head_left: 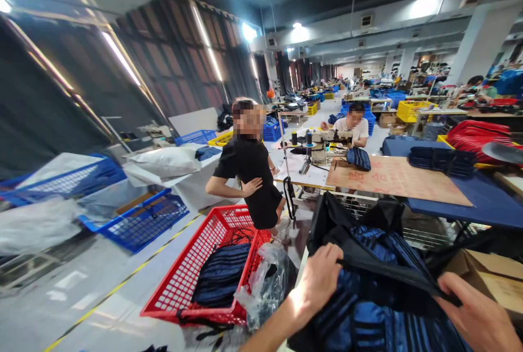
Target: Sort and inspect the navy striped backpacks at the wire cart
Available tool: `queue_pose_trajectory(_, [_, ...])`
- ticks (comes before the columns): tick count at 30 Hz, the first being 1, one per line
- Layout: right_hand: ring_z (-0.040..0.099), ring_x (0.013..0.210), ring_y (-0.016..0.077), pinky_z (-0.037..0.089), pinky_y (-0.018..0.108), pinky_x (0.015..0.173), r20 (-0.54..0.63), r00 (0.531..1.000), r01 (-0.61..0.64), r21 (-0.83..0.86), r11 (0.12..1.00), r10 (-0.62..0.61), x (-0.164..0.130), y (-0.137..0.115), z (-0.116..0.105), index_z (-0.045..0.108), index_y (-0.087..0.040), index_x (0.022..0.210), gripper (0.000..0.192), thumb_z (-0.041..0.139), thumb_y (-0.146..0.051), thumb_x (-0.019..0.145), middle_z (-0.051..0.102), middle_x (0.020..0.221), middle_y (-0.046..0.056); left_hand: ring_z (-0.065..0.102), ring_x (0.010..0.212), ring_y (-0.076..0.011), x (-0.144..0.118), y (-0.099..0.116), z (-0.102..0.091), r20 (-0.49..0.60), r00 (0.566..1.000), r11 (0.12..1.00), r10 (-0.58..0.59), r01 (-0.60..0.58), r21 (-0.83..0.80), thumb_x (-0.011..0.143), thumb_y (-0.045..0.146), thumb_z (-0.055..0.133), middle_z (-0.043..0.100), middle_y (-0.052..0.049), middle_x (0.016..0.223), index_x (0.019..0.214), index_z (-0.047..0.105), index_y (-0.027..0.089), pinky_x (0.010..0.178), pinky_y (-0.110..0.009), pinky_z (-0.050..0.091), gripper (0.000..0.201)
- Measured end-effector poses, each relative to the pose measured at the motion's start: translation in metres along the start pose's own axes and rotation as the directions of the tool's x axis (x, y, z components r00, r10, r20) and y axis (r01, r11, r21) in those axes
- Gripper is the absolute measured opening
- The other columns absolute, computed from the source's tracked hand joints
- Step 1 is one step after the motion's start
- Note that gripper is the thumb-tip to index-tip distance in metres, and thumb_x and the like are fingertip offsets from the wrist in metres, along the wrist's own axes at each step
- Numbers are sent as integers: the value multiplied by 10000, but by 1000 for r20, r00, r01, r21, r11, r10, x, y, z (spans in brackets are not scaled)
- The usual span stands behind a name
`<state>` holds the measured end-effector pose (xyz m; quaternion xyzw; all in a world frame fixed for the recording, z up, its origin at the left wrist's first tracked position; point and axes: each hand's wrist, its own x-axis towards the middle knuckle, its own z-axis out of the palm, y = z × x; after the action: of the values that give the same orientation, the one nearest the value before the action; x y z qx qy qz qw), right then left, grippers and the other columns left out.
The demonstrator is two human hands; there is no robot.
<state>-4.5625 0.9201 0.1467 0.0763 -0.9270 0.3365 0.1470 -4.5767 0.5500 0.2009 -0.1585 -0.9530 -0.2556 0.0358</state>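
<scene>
**Two hands grip a black and blue bag in a sewing workshop**

Seen from a head-worn camera looking forward and down. At the bottom of the view, the person's left hand [321, 281] is closed around the edge of a black fabric bag with blue striped panels [368, 286], fingers curled over the dark rim. The right hand [478, 314], at the lower right corner, pinches the same black rim between thumb and fingers, so the fabric edge runs taut between the two hands. The bag lies directly in front of the person, filling the lower middle of the view, its opening spread upward toward a wire rack behind it.

Just right of the bag sits a brown cardboard box [494, 275], partly cut off by the frame. Left of the bag, on the grey floor, stands a red plastic mesh crate [183, 281] holding a stack of dark blue striped fabric pieces [223, 275]; crumpled clear plastic wrap [265, 281] lies between the crate and the bag.

Beyond the crate, a person in a black dress [253, 177] stands with a hand on the hip. Farther back, a seated person in a white shirt [353, 128] works at a sewing machine [327, 142]. To the right, a desk covered in blue cloth [482, 199] carries a brown cardboard sheet [396, 177] with more dark blue folded pieces on it. Blue plastic mesh crates [139, 224] sit along the left, by dark curtained windows.
</scene>
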Motion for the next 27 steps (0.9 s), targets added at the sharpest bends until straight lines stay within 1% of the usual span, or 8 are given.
queue_pose_trajectory(5, [653, 697, 203, 546, 279, 672, 285, 958, -20, 130, 991, -18, -8, -54, -18, 584, -287, 803, 434, 658, -691, 943, 671, 760, -15, 710, 941, -226, 22, -41, 1, -267, 942, 904, 204, -77, 420, 877, -73, 484, 715, -42, 986, 1087, 644, 227, 810, -309, 584, 400])
queue_pose_trajectory(9, [630, 689, 201, 515, 298, 668, 177, 982, 56, 82, 995, -70, -2, -39, -22, 579, -287, 854, 300, 610, -545, 1005, 662, 791, -1, 748, 826, -199, 16, -46, 6, -341, 858, 834, 385, -166, 526, 919, -66, 476, 740, -50, 955, 1279, 655, 196, 713, -275, 575, 479])
queue_pose_trajectory(13, [684, 737, 241, 484, 340, 657, -98, 990, 87, -137, 987, -101, 10, -1, -13, 594, -284, 913, 123, 522, -353, 985, 687, 860, 44, 768, 820, -198, 13, -27, 10, -299, 856, 800, 421, -195, 567, 958, -18, 512, 764, -57, 985, 1403, 619, 192, 705, -276, 576, 504])
queue_pose_trajectory(17, [737, 792, 263, 518, 347, 663, -122, 985, 91, -257, 962, -125, 8, 17, -20, 648, -267, 996, 113, 540, -252, 966, 720, 859, 53, 769, 798, -189, 9, -10, 14, -373, 817, 809, 439, -179, 560, 952, 6, 525, 767, -51, 951, 1415, 636, 184, 684, -279, 544, 508])
queue_pose_trajectory(20, [756, 1078, 307, 612, 415, 884, -153, 966, 164, -271, 949, -210, 3, -3, -32, 680, -266, 1195, 211, 629, -256, 990, 777, 1128, 99, 750, 758, -181, 1, 7, 22, -401, 799, 824, 449, -197, 531, 954, 37, 530, 744, -48, 904, 1422, 656, 180, 675, -284, 524, 506])
queue_pose_trajectory(23, [696, 1299, 318, 587, 497, 1111, -24, 914, 390, -218, 894, -405, -3, -41, -28, 614, -277, 1466, 497, 714, -241, 981, 740, 1392, 125, 706, 696, -181, -5, 36, 34, -319, 770, 780, 552, -342, 524, 1004, 65, 537, 678, -17, 794, 1474, 642, 188, 673, -301, 505, 497])
queue_pose_trajectory(25, [730, 1246, 287, 617, 441, 1063, 120, 870, 493, -187, 850, -479, -8, -60, -18, 563, -245, 1561, 614, 675, -145, 966, 760, 1382, 124, 689, 694, -182, -7, 56, 42, -261, 748, 756, 610, -451, 475, 1029, 75, 541, 654, -6, 772, 1487, 641, 217, 695, -300, 510, 490])
queue_pose_trajectory(27, [778, 1128, 246, 645, 344, 917, 186, 862, 502, -186, 845, -471, -12, -69, -10, 551, -205, 1591, 690, 605, -43, 922, 794, 1316, 112, 701, 748, -187, -6, 69, 46, -256, 773, 801, 580, -484, 353, 1037, 110, 565, 681, -16, 824, 1437, 668, 247, 741, -293, 533, 436])
